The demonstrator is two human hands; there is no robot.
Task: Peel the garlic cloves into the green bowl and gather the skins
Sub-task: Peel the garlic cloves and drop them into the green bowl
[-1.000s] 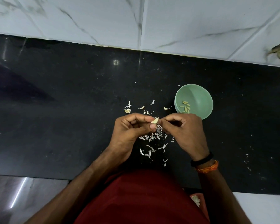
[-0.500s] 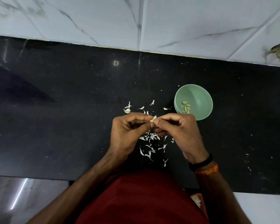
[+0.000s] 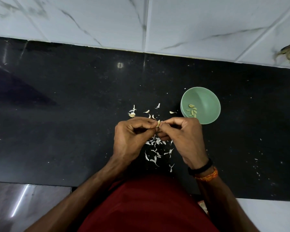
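Dark speckled stone surface (image 3: pixel 74 131), running across the middle of the frame below a pale marbled wall. A green bowl (image 3: pixel 206 97) stood on it right of centre and held several peeled garlic cloves (image 3: pixel 192 111). White skins (image 3: pixel 156 148) lay scattered at centre, with a few loose pieces (image 3: pixel 146 111) above them, left of the bowl. A dry root tuft (image 3: pixel 132 115) lay furthest left. Fine white specks (image 3: pixel 258 173) dotted the lower right.
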